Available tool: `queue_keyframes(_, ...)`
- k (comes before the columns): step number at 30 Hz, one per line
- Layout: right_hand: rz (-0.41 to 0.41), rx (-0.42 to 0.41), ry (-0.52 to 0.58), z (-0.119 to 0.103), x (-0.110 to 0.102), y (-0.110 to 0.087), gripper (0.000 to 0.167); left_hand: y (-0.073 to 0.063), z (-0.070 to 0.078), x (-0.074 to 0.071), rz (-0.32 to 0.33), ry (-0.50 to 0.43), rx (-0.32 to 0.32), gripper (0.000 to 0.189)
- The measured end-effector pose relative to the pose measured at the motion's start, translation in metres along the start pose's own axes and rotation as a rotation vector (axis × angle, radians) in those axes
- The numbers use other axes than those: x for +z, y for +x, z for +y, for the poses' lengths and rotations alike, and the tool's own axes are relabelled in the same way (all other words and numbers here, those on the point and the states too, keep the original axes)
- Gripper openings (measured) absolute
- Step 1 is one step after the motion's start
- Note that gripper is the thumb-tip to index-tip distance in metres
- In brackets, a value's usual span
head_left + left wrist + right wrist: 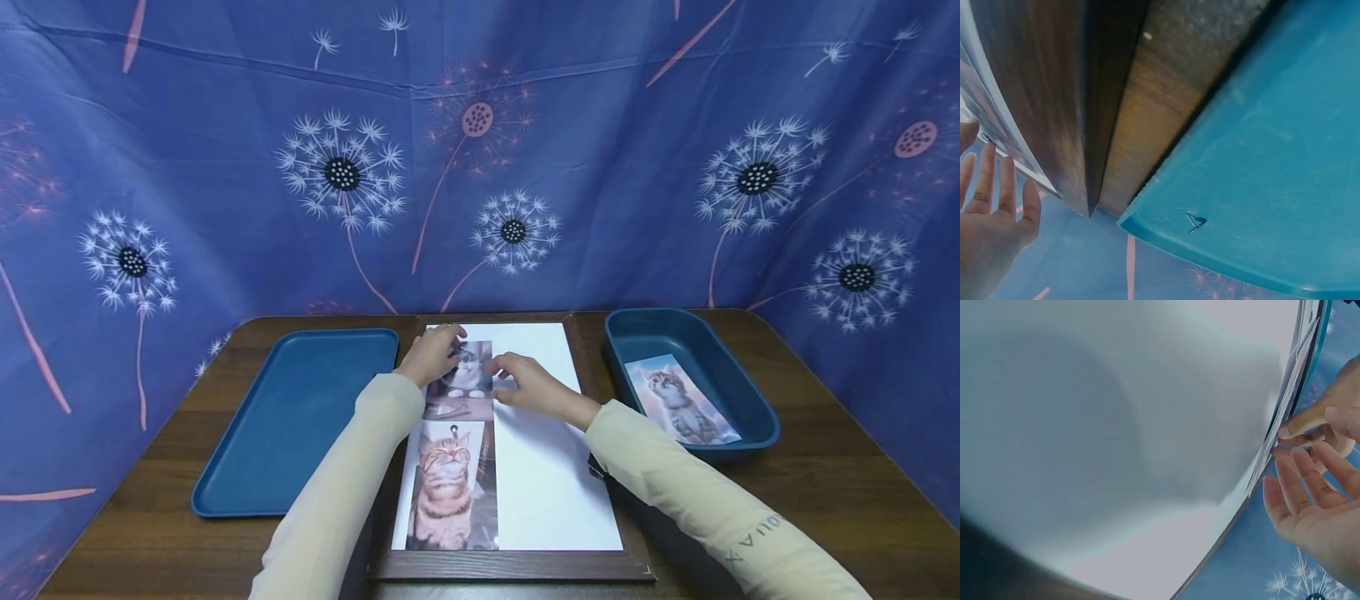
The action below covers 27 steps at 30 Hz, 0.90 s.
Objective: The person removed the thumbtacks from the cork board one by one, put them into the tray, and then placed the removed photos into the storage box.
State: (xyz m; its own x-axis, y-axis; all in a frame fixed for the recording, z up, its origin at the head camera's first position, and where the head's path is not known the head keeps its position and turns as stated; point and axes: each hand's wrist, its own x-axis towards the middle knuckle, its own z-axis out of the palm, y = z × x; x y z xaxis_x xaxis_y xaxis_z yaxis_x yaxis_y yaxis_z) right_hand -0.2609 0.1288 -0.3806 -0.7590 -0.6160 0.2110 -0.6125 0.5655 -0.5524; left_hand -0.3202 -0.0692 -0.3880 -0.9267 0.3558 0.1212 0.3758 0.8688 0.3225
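A framed white board [555,492] lies on the wooden table. On its left half, a photo of a grey-and-white cat [467,379] lies just above a photo of an orange tabby [444,492]. My left hand [432,357] rests over the upper photo's top left part, its fingers fairly straight in the left wrist view. At that photo's right edge is my right hand [534,387], fingertips near or touching it. In the right wrist view the right hand's fingers [1300,481] look extended and relaxed. A small round silvery thing [453,429] shows near the tabby photo's top.
A flat blue tray [315,417] stands left of the board; a small dark thing [1195,222] shows on it in the left wrist view. To the right, a deeper blue bin [720,367] holds a kitten photo [678,400]. Behind hangs a blue dandelion cloth [600,150].
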Motion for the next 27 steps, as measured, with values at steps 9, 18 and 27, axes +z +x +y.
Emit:
queue_keyframes(9, -0.041, 0.037, -0.008, -0.004, 0.008, 0.008, 0.034, 0.005, -0.005, 0.0, -0.015, 0.057, 0.07, 0.037)
queue_keyframes(18, -0.085, 0.071, -0.066, -0.004, 0.016, 0.013, 0.039, 0.01, -0.007, -0.002, -0.029, 0.126, 0.126, 0.035)
queue_keyframes(27, -0.119, 0.114, -0.097, -0.004, 0.02, 0.012, 0.041, 0.014, -0.008, -0.003, -0.05, 0.153, 0.144, 0.033)
